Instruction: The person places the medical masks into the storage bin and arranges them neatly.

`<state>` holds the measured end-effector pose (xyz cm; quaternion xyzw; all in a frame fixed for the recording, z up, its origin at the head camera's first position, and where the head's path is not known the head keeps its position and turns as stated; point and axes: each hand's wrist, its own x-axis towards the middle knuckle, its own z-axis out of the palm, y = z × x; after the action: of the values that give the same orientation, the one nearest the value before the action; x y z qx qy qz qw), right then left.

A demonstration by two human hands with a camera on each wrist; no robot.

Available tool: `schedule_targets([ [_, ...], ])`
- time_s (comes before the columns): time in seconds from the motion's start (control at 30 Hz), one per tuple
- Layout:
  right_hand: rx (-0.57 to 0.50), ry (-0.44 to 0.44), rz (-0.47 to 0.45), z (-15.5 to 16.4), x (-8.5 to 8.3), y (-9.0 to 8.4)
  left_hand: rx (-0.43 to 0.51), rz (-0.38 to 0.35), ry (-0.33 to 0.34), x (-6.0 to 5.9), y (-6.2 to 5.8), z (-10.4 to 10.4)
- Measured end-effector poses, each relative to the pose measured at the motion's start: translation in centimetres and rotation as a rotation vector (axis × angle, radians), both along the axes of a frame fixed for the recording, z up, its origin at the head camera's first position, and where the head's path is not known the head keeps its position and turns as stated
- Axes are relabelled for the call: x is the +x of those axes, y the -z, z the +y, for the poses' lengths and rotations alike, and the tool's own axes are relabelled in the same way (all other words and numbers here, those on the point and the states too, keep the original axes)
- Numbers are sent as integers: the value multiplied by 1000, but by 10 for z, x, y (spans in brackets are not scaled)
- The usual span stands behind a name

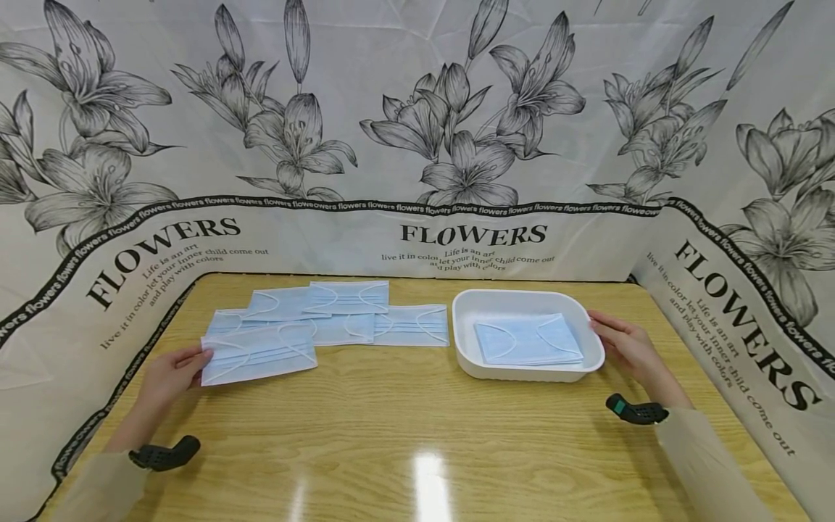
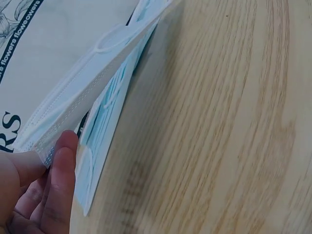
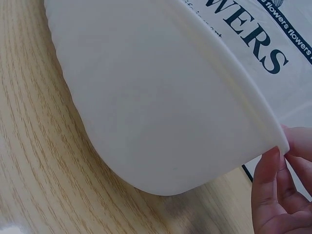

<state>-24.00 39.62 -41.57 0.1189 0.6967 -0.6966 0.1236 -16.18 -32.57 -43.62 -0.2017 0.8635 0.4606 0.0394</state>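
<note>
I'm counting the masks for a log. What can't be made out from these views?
- Head view: the loose masks overlap, so their exact number is hidden.
- Head view: the masks in the white tray are stacked, count unclear.
- Left wrist view: the lifted mask in the left hand hides those behind.
- Right wrist view: the tray wall hides its contents; the right hand is cut off.

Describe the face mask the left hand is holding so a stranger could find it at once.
On the wooden table, left of the white tray, lies a spread of blue face masks. The held mask is the one nearest the table's front edge, at the spread's left end. Only it is pinched at its left edge by the left hand.
</note>
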Motion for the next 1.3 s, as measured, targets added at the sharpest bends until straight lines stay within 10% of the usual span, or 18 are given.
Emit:
schedule_targets([
  [1.3,-42,-19,27,0,2,-3,61,45,20,-7,-19,38],
])
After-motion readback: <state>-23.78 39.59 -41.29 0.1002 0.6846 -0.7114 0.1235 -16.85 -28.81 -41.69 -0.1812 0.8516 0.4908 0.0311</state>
